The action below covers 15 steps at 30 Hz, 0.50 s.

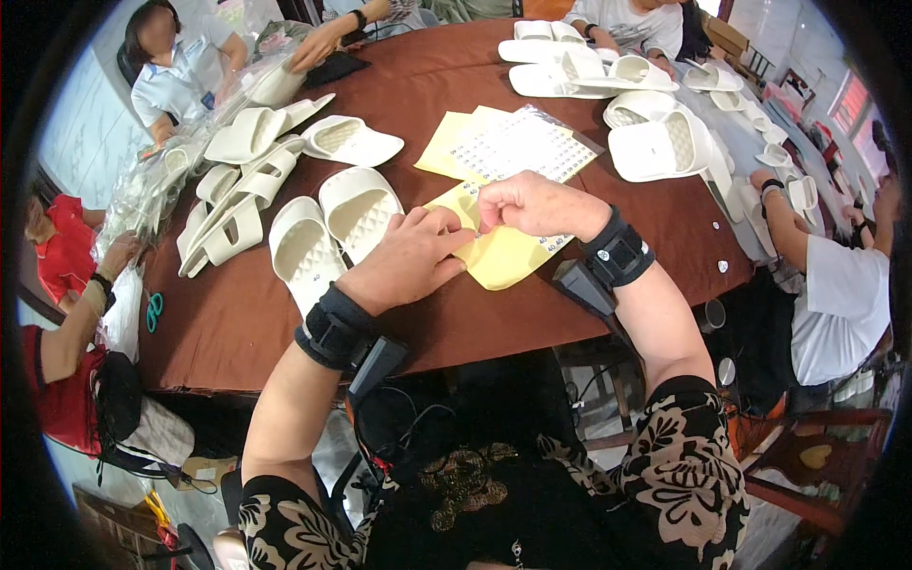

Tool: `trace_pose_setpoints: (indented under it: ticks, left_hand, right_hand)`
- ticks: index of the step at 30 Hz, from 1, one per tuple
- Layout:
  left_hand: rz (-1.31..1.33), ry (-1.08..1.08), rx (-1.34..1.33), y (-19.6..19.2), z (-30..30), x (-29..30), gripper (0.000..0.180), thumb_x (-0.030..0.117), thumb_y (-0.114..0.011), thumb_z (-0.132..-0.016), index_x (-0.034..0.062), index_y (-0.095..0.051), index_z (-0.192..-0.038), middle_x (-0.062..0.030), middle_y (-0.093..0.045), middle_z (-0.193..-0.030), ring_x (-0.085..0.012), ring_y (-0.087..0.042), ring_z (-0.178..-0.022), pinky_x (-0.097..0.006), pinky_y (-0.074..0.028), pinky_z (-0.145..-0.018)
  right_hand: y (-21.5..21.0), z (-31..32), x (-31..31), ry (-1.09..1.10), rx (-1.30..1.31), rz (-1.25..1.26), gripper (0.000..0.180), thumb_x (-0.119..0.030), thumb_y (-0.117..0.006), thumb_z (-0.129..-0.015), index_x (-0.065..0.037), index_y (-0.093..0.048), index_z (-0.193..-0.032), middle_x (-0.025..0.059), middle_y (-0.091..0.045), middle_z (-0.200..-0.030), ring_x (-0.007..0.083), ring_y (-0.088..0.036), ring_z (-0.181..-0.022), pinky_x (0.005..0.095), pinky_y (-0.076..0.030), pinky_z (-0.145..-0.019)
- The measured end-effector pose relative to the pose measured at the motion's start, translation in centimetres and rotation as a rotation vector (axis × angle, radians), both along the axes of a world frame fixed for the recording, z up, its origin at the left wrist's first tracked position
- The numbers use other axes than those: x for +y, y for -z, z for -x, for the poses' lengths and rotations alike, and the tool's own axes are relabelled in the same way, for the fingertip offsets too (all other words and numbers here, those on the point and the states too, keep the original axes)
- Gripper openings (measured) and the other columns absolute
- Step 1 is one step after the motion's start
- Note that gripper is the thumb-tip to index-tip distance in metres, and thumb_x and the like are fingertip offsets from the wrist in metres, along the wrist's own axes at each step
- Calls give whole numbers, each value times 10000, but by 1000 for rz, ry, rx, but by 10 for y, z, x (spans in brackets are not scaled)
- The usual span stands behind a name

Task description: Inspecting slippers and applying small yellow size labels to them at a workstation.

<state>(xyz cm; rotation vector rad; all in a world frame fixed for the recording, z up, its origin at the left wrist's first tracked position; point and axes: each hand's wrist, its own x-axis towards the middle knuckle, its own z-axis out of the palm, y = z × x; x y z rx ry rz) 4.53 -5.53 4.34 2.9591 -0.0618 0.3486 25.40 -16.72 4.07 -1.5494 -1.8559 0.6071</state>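
While pinched together, both hands (475,233) on yellow sheet (503,258)

Surface (494,313): dark reddish-brown cloth. Sheet (503,255) at near edge: pale yellow; small white stickers along its edge. Second sheet (456,141) toward middle: same yellow, under a clear bag of white stickers (522,144), dotted grid. Sandals (328,228) left of middle: cream-white, diamond-textured footbed. Sandals at far edge (570,66): same cream-white. Wrist bands (617,252): black. Sleeves (684,456): black with beige floral print. Scissors (154,309) beyond left edge: teal handles.
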Motion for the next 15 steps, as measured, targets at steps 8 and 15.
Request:
trace_pose_setpoints:
  ticks: [8,15]
  left_hand:
    - [9,3,-3,-3,0,-1,337,179,-635,-818,89,-596,-1140,-89,-544,-1084,-293,-510,-1021,-401,-399,-894]
    - [300,-103,-155,-26,8,22,287,135,-651,-808,47,-617,-1079,-154,-605,-1066,-338,-562,-1014,-408,-436,-893]
  right_hand:
    - [-4,-6,-2,-15,-77,42,227,99,-428,-711,-31,-598,-787,50,-640,-725,132,-586,-706,273,-465,-669]
    - [-3,-14,-1,58,59,17,192,91,-458,-742,-25,-602,-795,28,-630,-745,104,-576,-734,255,-460,-675]
